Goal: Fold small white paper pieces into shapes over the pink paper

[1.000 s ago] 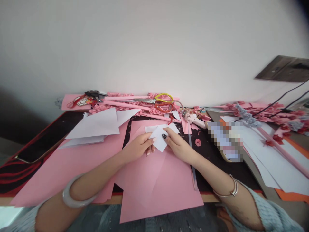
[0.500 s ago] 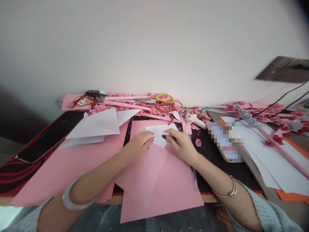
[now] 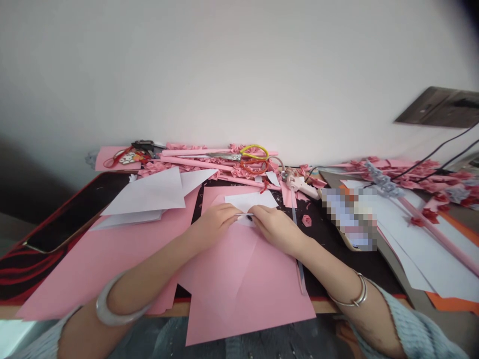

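Observation:
Both hands meet over the pink paper sheets (image 3: 239,284) at the middle of the desk. My left hand (image 3: 219,219) is closed, pinching one end of a small piece of white paper (image 3: 245,215). Its other end is pinched by my right hand (image 3: 275,224), so the paper spans the two hands and shows mostly edge-on. Fingers cover much of it. Right behind the hands lies a flat white sheet (image 3: 251,200) on the pink paper.
White sheets (image 3: 145,192) lie on pink paper at left, beside a dark tablet-like device (image 3: 78,212). Scissors (image 3: 254,152) rest on pink paper stems at the back. A glue gun (image 3: 299,184), small pink paper rose (image 3: 307,220) and phone (image 3: 346,219) are at right.
The white paper between my hands has tilted from showing its face to nearly edge-on. My right hand has rolled over it, its fingers now more curled.

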Demonstrator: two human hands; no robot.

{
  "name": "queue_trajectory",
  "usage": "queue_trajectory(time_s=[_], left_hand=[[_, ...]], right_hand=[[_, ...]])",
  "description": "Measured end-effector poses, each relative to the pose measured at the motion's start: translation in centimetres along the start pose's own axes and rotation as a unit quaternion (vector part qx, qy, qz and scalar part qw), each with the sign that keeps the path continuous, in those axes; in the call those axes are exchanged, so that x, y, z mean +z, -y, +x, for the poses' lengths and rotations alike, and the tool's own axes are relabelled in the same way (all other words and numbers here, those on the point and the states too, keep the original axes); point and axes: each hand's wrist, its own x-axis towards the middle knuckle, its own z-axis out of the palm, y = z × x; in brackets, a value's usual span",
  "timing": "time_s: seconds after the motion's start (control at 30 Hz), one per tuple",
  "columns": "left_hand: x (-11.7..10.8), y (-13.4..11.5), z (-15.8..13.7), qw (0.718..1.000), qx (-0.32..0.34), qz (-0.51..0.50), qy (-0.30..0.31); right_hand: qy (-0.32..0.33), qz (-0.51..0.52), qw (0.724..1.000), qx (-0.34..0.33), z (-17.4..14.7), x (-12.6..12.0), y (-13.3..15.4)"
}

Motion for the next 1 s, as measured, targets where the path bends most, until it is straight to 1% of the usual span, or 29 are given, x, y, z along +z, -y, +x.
queue_trajectory(time_s=[0.1, 0.17, 0.3, 0.37, 0.43, 0.5, 0.57, 0.63, 0.73, 0.8, 1.0], left_hand=[[-0.1, -0.2, 0.1, 1.0, -0.023, 0.018, 0.0], [-0.2, -0.4, 0.1, 0.998, -0.055, 0.013, 0.0], [-0.3, -0.7, 0.0, 0.99, -0.14, -0.021, 0.002], [-0.5, -0.8, 0.0, 0.986, -0.163, -0.03, -0.006], [-1.0, -0.6, 0.0, 0.983, -0.18, -0.025, -0.039], [-1.5, -0.3, 0.0, 0.975, -0.199, 0.001, -0.095], [-2.1, 0.2, 0.0, 0.967, -0.203, 0.04, -0.148], [-2.5, 0.7, 0.1, 0.961, -0.205, 0.077, -0.168], [-2.8, 1.6, 0.2, 0.955, -0.215, 0.13, -0.158], [-2.8, 2.0, 0.3, 0.951, -0.227, 0.152, -0.147], [-2.8, 2.2, 0.3, 0.938, -0.268, 0.185, -0.121]], right_hand=[[0.01, -0.01, 1.0, 0.019, -0.1, -0.1, 0.1], [0.005, 0.016, 1.0, 0.021, -0.1, -0.1, 0.0], [-0.034, 0.122, 0.992, 0.008, 0.0, -0.1, -0.1], [-0.066, 0.142, 0.987, 0.026, 0.0, -0.1, -0.4], [-0.113, 0.128, 0.983, 0.067, 0.1, -0.3, -1.0], [-0.167, 0.095, 0.975, 0.107, 0.2, -0.4, -1.8], [-0.188, 0.068, 0.974, 0.107, 0.4, -0.4, -2.7], [-0.161, 0.055, 0.983, 0.069, 0.6, -0.3, -3.2], [-0.099, 0.006, 0.995, -0.005, 1.0, 0.3, -3.1], [-0.074, -0.039, 0.996, -0.04, 1.5, 0.8, -2.7], [-0.029, -0.156, 0.986, -0.04, 2.5, 1.6, -1.8]])
